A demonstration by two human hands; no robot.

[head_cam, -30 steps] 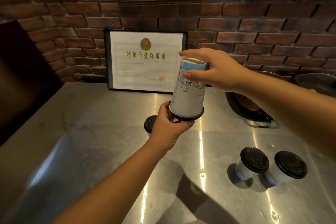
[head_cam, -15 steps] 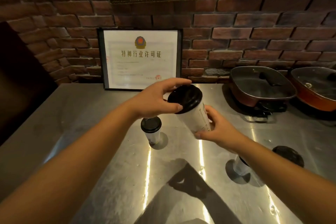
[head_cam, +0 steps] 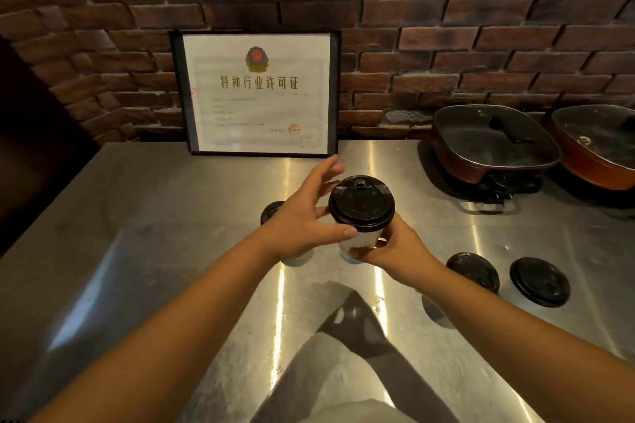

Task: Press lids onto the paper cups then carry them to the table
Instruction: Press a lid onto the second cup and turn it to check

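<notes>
Held cup: a white paper cup [head_cam: 359, 240] with a black lid [head_cam: 361, 203] on top, upright, in the air above the steel counter [head_cam: 137, 268], about the middle of the view.
Right hand: the right hand [head_cam: 395, 251] grips the lower part of the cup from the right side, its fingers curled around the wall.
Left hand: the left hand [head_cam: 302, 216] is beside the lid on the left, thumb against the cup just under the lid rim, other fingers spread and raised behind the lid, not closed.
Other cups: two lidded cups [head_cam: 473, 272] [head_cam: 539, 281] stand on the counter to the right, close together. A third lidded cup [head_cam: 271, 211] stands behind the left hand, mostly hidden.
Back of counter: a framed certificate [head_cam: 256, 93] leans on the brick wall [head_cam: 446, 45].
Far right: two pans with glass lids [head_cam: 494, 141] [head_cam: 598, 144] stand side by side.
</notes>
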